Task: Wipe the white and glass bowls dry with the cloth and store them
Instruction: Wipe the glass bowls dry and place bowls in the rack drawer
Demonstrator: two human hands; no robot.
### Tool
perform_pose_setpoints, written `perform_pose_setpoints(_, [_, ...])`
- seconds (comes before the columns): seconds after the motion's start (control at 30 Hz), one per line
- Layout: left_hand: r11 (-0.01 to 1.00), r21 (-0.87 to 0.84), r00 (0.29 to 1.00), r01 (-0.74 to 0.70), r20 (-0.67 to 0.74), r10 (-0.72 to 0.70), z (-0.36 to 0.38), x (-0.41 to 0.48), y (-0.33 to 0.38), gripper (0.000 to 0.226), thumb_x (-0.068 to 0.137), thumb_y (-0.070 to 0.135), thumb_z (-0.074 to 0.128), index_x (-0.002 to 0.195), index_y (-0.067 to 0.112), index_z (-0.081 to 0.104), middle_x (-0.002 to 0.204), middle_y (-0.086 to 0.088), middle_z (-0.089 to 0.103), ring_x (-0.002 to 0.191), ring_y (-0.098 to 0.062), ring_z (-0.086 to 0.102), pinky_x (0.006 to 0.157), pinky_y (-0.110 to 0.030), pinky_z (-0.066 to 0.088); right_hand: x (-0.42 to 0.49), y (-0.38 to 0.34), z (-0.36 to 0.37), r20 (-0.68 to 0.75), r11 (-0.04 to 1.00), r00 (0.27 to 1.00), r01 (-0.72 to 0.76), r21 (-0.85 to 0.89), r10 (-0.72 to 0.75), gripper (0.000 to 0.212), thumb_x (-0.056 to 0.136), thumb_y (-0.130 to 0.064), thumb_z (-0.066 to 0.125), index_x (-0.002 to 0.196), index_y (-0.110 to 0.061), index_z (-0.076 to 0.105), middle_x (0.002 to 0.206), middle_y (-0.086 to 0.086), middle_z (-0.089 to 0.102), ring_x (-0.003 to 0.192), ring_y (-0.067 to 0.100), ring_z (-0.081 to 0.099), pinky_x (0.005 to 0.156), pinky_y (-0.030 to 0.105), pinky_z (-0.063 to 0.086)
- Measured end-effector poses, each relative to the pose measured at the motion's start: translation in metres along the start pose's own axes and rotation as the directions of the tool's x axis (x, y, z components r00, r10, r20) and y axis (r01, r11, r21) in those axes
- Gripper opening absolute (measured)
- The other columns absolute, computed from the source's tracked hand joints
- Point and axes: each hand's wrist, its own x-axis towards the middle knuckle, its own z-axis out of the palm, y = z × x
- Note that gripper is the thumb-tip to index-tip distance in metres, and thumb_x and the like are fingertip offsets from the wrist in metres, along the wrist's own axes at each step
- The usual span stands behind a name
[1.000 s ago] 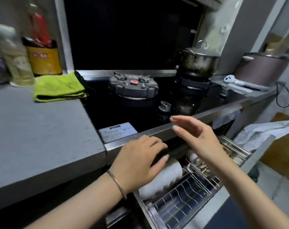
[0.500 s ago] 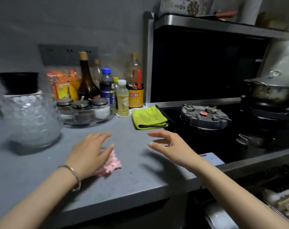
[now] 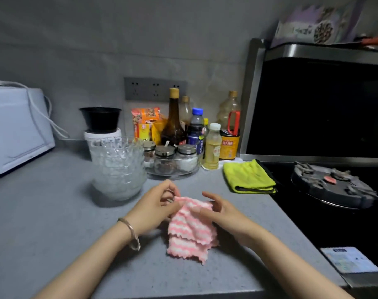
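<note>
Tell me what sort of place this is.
Most likely a home kitchen: a gas burner set in a black hob, a row of sauce and oil bottles, and stacked glass bowls on the grey counter.

Glass bowls [image 3: 118, 169] left of cloth [image 3: 191, 227]

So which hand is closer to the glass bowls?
Left. The left hand pinches the cloth just beside the glass bowls; the right hand holds the cloth's far side, farther from them.

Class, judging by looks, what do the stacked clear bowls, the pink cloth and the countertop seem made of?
Stacked bowls: probably glass; clear, faceted, glinting. Pink cloth: fleecy fabric, perhaps microfibre; fuzzy, scalloped edges. Countertop: matte grey speckled stone or composite; unclear which.
</note>
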Motion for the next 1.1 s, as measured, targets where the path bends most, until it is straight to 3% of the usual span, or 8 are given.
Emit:
perform_pose_setpoints(0.13, [0.993, -0.082, 0.979, -0.090, -0.190, 0.073, -0.020, 0.005, 0.018, 0.015, 0.084, 0.012, 0.068, 0.084, 0.013, 0.054, 0.067, 0.004, 0.059, 0.064, -0.010, 0.052, 0.065, -0.025, 0.046, 0.009, -0.019, 0.019, 0.257, 0.916, 0.966, -0.076, 0.394, -0.031, 0.044, 0.083, -0.021, 0.070, 0.119, 0.003, 0.061, 0.115, 0.020, 0.066, 0.094, 0.023, 0.065, 0.083, 0.030, 0.052])
perform_pose_setpoints(0.27, [0.989, 0.083, 0.936, -0.124, -0.321, 0.144, -0.050, 0.009, 0.024, 0.017, 0.084, 0.022, 0.069, 0.095, 0.020, 0.057, 0.091, 0.012, 0.067, 0.085, 0.001, 0.060, 0.079, -0.017, 0.046, 0.024, -0.041, 0.038, 0.226, 0.845, 0.970, -0.048, 0.533, -0.088, 0.036, 0.080, -0.019, 0.065, 0.112, -0.003, 0.066, 0.103, 0.014, 0.071, 0.084, 0.019, 0.069, 0.076, 0.028, 0.056])
perform_pose_setpoints(0.37, [0.859, 0.512, 0.823, -0.005, -0.486, 0.295, -0.086, 0.013, 0.019, 0.044, 0.080, 0.050, 0.066, 0.119, 0.036, 0.053, 0.138, 0.011, 0.045, 0.132, -0.013, 0.033, 0.109, -0.034, 0.031, 0.038, -0.054, 0.047, 0.163, 0.817, 0.983, -0.022, 0.576, -0.089, 0.031, 0.088, -0.020, 0.059, 0.114, -0.005, 0.064, 0.103, 0.012, 0.072, 0.084, 0.019, 0.070, 0.079, 0.029, 0.056])
perform_pose_setpoints(0.47, [0.836, 0.485, 0.826, 0.255, -0.559, 0.073, -0.118, 0.016, 0.009, 0.053, 0.075, 0.056, 0.068, 0.125, 0.043, 0.053, 0.158, 0.008, 0.009, 0.146, -0.025, -0.001, 0.117, -0.045, 0.010, 0.050, -0.062, 0.057, 0.132, 0.835, 0.987, 0.004, 0.551, -0.092, 0.029, 0.093, -0.021, 0.055, 0.118, -0.007, 0.062, 0.106, 0.012, 0.072, 0.089, 0.020, 0.070, 0.083, 0.031, 0.054])
perform_pose_setpoints(0.6, [0.877, 0.441, 0.839, 0.190, -0.536, 0.088, -0.126, 0.021, -0.007, 0.021, 0.072, 0.047, 0.075, 0.085, 0.031, 0.068, 0.150, -0.002, 0.034, 0.138, -0.022, 0.034, 0.111, -0.035, 0.029, 0.058, -0.067, 0.066, 0.110, 0.833, 0.989, 0.024, 0.553, -0.102, 0.028, 0.094, -0.020, 0.053, 0.118, -0.010, 0.061, 0.109, 0.012, 0.071, 0.098, 0.025, 0.068, 0.090, 0.037, 0.052])
perform_pose_setpoints(0.7, [0.875, 0.461, 0.826, 0.150, -0.545, 0.146, -0.127, 0.025, -0.006, 0.025, 0.075, 0.041, 0.075, 0.073, 0.018, 0.066, 0.130, 0.001, 0.056, 0.124, -0.016, 0.048, 0.096, -0.023, 0.031, 0.062, -0.069, 0.069, 0.098, 0.835, 0.990, 0.027, 0.550, -0.097, 0.030, 0.093, -0.020, 0.054, 0.120, -0.009, 0.060, 0.111, 0.013, 0.070, 0.104, 0.028, 0.066, 0.090, 0.037, 0.053])
perform_pose_setpoints(0.97, [0.923, 0.382, 0.808, 0.042, -0.557, 0.193, -0.128, 0.032, -0.010, 0.023, 0.079, 0.032, 0.073, 0.067, 0.022, 0.057, 0.135, 0.003, 0.052, 0.127, -0.015, 0.045, 0.101, -0.023, 0.028, 0.060, -0.071, 0.060, 0.069, 0.854, 0.995, 0.028, 0.520, -0.075, 0.026, 0.093, -0.021, 0.055, 0.114, -0.008, 0.063, 0.106, 0.012, 0.072, 0.093, 0.024, 0.070, 0.078, 0.031, 0.057])
perform_pose_setpoints(1.1, [0.941, 0.329, 0.743, -0.074, -0.611, 0.272, -0.135, 0.034, 0.007, 0.024, 0.080, 0.032, 0.070, 0.070, 0.014, 0.057, 0.127, 0.008, 0.054, 0.121, -0.010, 0.047, 0.101, -0.025, 0.029, 0.059, -0.073, 0.051, 0.041, 0.848, 0.993, 0.073, 0.525, -0.111, 0.029, 0.093, -0.022, 0.053, 0.117, -0.009, 0.062, 0.106, 0.011, 0.072, 0.096, 0.025, 0.069, 0.080, 0.032, 0.056])
